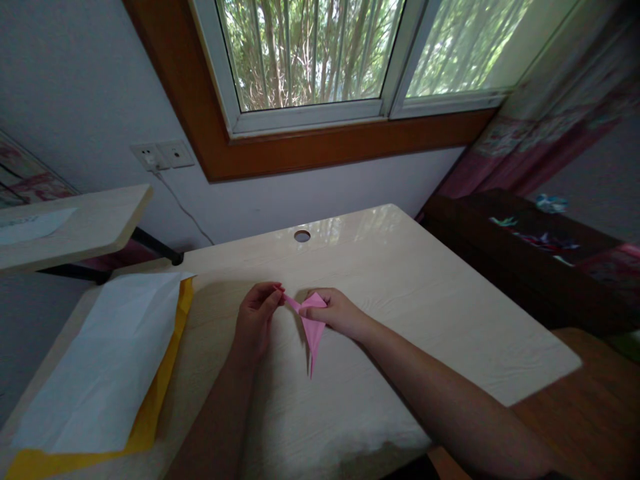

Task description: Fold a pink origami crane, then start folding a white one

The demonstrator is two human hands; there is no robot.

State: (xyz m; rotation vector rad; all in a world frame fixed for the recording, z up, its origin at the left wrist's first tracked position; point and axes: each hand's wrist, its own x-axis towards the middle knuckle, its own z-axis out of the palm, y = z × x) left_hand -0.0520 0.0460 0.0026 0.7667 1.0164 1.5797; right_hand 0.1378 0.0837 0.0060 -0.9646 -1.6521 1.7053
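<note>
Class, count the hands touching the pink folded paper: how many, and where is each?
2: the left hand pinches a narrow end of the pink folded paper; the right hand grips its wider part.

The pink piece (314,328) is matt paper, the glossy desktop (425,300) apparently laminate.

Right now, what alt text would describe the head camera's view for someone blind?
A person's left hand pinches one thin tip of a folded pink paper while the right hand holds its middle, over a pale table. A white sheet lies on a yellow sheet to the left; a window is beyond.
</note>
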